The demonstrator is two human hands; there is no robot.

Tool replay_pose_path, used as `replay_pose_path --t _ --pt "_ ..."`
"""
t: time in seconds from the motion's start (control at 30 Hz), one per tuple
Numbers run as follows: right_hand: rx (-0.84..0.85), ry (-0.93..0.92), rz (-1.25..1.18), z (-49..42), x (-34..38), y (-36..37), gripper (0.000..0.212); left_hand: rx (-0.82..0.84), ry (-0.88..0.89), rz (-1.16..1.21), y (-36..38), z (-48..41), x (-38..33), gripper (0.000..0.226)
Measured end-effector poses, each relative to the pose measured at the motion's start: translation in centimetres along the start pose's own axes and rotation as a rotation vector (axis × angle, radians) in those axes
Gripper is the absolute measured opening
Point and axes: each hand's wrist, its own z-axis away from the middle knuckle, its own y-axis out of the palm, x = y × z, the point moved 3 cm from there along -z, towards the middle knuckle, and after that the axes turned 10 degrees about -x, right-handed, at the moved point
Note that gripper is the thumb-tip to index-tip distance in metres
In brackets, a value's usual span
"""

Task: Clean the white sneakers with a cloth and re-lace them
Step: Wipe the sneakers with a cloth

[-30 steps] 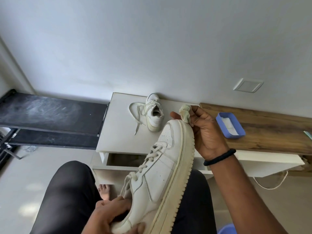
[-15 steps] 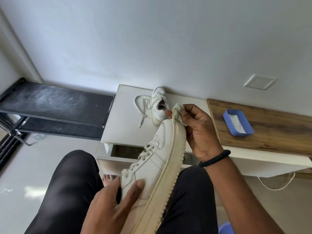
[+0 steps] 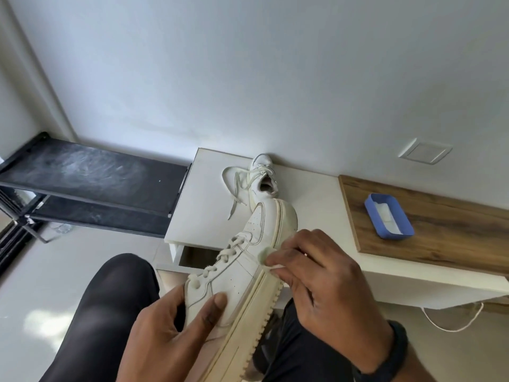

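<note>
A laced white sneaker (image 3: 242, 266) lies on its side over my lap, toe pointing away and its yellowed sole to the right. My left hand (image 3: 170, 323) grips its heel end, thumb pressed on the upper. My right hand (image 3: 322, 279) pinches a small pale cloth (image 3: 265, 253) against the edge of the midsole, about halfway along the shoe. The second white sneaker (image 3: 263, 179) stands on the white cabinet (image 3: 203, 199) by the wall, with its laces loose and spread to the left.
A blue tray (image 3: 388, 216) with something white inside sits on the wooden top (image 3: 440, 238) to the right. A black shelf rack (image 3: 91, 183) stands at the left. A white cord (image 3: 454, 321) hangs under the cabinet. My dark-trousered legs fill the bottom.
My right hand has slid the cloth from the toe down along the sole edge to the middle of the shoe. My left hand has shifted its hold on the heel.
</note>
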Motion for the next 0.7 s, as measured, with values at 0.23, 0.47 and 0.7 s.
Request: replay_pose_path --t 0.23,0.47,0.7 --pt "-0.114 0.060 -0.072 -3.2 -1.7 -1.5 0.019 -0.021 0.060 0.117 -0.6 0.3 -1.7 0.024" --pt "-0.172 0.094 -0.020 -5.7 -3.3 -3.1 0.014 -0.035 0.171 -0.009 -1.1 0.6 -3.3 0.018" --pt "0.040 -0.073 0.025 -3.8 0.7 -2.9 0.016 -0.047 0.109 0.057 -1.6 0.2 -2.3 0.021"
